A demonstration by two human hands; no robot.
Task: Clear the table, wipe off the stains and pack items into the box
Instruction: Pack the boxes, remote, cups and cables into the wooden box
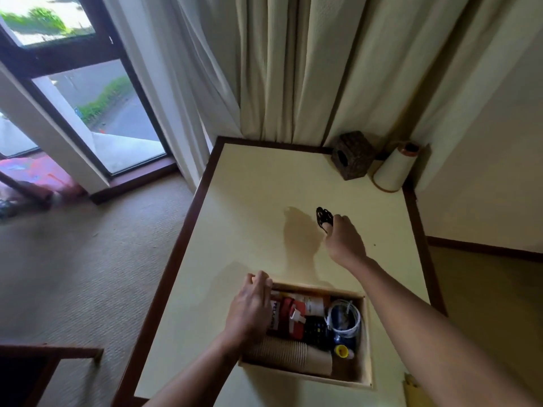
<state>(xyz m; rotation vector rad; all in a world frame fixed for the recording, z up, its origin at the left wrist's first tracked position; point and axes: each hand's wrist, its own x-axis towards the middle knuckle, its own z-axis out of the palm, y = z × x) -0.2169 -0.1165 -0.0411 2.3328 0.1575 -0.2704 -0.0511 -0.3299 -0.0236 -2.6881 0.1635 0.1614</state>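
Note:
A cream table (252,201) with a dark wooden rim fills the middle of the view. Near its front edge stands an open wooden box (365,342) holding a stack of brown paper cups (291,355), a red pouch (293,315), a dark calculator-like thing (316,330), a coil of white cable (343,317) and a small yellow-capped bottle (341,351). My left hand (252,306) rests on the box's far left corner. Above the middle of the table, my right hand (343,239) pinches a small black patterned object (323,217).
A dark woven tissue box (352,155) and a paper towel roll (395,165) stand at the table's far right corner, against cream curtains (293,69). Carpet floor (88,259) and a glass door lie to the left. A dark chair frame (50,365) sits at lower left.

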